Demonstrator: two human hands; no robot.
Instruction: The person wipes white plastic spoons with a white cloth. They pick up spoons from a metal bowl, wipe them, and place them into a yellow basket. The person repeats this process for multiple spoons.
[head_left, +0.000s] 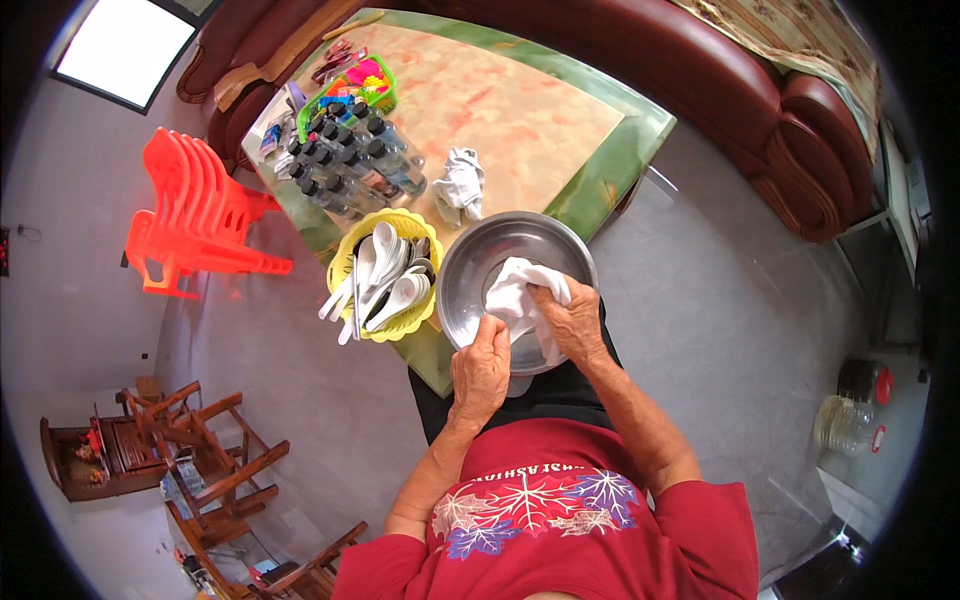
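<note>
My right hand [572, 322] is closed round a bunched white cloth [522, 290] above a round metal basin [462, 262], which rests over my lap by the table's corner. Beside the cloth, my left hand [482, 368] is closed in a pinch at the basin's near left rim. What its fingers hold is hidden, and the cloth reaches close to them. To the left of the basin, a yellow plastic basket [408, 322] holds several white spoons [404, 296], their handles sticking out over its near left edge.
On the marble-patterned table [520, 110] stand several dark-capped clear bottles [355, 160], a green basket [388, 98] of colourful items and a second crumpled white cloth [460, 186]. Orange plastic chairs [195, 215] are stacked at left. Wooden furniture [225, 455] is lower left; a dark red sofa [690, 75] lies beyond.
</note>
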